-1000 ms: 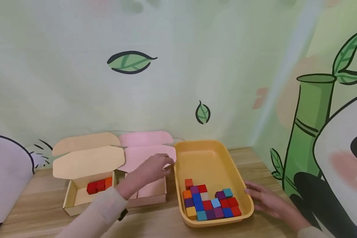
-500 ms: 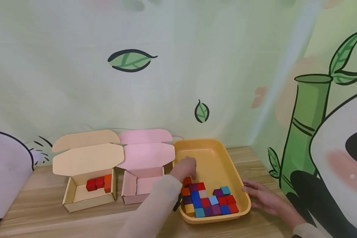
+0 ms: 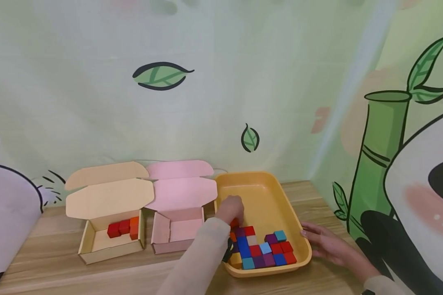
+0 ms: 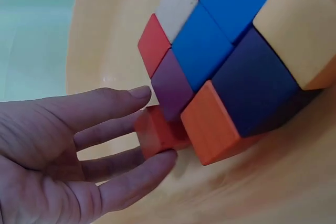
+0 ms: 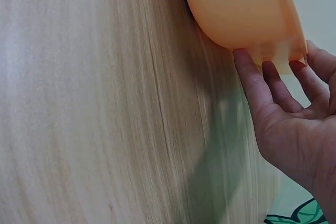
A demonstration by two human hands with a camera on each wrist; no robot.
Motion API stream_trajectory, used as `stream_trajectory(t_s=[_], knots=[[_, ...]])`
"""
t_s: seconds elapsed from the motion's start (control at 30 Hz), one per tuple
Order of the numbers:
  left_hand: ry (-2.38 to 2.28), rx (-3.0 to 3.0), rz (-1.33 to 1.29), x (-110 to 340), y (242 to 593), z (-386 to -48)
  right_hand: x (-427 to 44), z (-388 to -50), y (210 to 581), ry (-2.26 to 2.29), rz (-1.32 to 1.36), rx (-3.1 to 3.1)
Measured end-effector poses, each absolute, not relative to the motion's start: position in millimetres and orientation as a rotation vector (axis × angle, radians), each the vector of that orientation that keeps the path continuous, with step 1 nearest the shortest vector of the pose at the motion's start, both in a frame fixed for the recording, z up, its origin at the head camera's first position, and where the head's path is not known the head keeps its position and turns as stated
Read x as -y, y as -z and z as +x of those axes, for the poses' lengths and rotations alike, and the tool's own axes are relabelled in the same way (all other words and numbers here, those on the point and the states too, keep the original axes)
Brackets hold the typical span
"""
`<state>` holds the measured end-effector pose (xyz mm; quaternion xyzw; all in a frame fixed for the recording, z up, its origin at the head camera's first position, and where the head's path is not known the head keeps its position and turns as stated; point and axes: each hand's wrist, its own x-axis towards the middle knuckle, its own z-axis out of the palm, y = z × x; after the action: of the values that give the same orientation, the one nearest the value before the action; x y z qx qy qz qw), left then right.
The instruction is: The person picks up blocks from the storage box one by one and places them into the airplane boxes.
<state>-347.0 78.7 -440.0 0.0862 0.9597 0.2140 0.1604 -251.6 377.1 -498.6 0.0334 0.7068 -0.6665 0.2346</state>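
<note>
My left hand (image 3: 230, 209) reaches into the yellow tray (image 3: 260, 200) at its left side. In the left wrist view the thumb and fingers stand around an orange-red cube (image 4: 155, 132), the thumb tip on one side and fingertips opposite. That cube lies beside a purple cube (image 4: 172, 87) and an orange cube (image 4: 210, 127). At the tray's right wall, my right hand (image 3: 328, 245) touches the outside with its fingertips, the fingers extended; the right wrist view shows the same contact on the tray wall (image 5: 236, 9). Several coloured cubes fill the tray's near end.
Left of the tray stand a pink box (image 3: 171, 248) and a tan box (image 3: 112, 256), both with lids raised. Red cubes (image 3: 119, 228) and orange cubes (image 3: 134, 227) sit in the tan box. A patterned backdrop (image 3: 206, 102) rises behind the wooden table (image 3: 140, 278).
My left hand has moved right from above the pink box into the tray and down to the orange-red cube. My right hand has stayed at the tray's wall.
</note>
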Motion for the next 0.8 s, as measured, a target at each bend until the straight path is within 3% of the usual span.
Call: stream_trajectory(t_s=[0.4,0.8], knots=[[-0.565,-2.865,0.289,-80,442,-357,-376,-256,498,1.830,0.115,-1.948],[-0.633,-2.910,0.529,-59,408,-351,-372,-253,499,1.818,0.195,-2.015]])
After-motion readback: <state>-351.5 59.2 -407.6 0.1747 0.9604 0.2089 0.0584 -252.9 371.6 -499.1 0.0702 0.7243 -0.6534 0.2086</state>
